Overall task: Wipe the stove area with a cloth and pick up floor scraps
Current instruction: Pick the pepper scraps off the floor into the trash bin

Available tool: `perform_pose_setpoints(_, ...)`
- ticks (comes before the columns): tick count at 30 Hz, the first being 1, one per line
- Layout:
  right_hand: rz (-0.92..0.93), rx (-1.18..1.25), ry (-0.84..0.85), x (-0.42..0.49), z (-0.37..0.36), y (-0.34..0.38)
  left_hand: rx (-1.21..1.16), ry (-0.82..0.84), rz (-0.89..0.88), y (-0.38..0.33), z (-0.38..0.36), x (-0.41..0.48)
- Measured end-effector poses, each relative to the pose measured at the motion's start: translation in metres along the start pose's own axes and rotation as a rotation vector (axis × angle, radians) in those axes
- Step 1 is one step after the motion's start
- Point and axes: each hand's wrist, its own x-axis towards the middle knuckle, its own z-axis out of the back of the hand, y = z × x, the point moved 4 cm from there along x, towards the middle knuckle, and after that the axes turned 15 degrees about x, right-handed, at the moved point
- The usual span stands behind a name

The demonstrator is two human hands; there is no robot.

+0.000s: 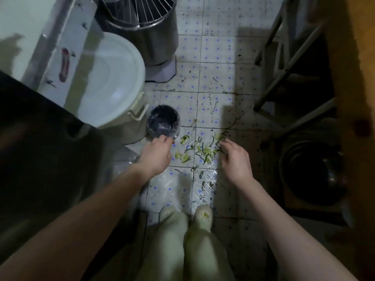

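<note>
left hand point(157, 154) at bin point(154, 118) rim | right hand point(236, 160) over scraps point(203, 151) | fingers point(226, 145) curled, grip unclear both | bucket point(113, 78) crowds bin

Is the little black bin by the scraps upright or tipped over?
Upright. The small black bin stands with its round mouth facing up, a clear liner over its rim.

Thin dark-green and pale yellow-green vegetable scraps point(199, 149) lie scattered flat on the blue-dotted floor tiles point(217, 63)

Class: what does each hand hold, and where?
Left hand touches the near rim of the small bin; grip unclear. Right hand reaches the scraps; fingertips hidden, hold unclear.
</note>
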Motion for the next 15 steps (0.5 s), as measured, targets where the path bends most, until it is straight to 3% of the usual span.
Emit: perform_pose_setpoints(15, 0.070, 0.010, -0.032, 0.123, -0.249, -0.204, -0.036, 0.009, 0.093, 0.005, -0.317, 0.157)
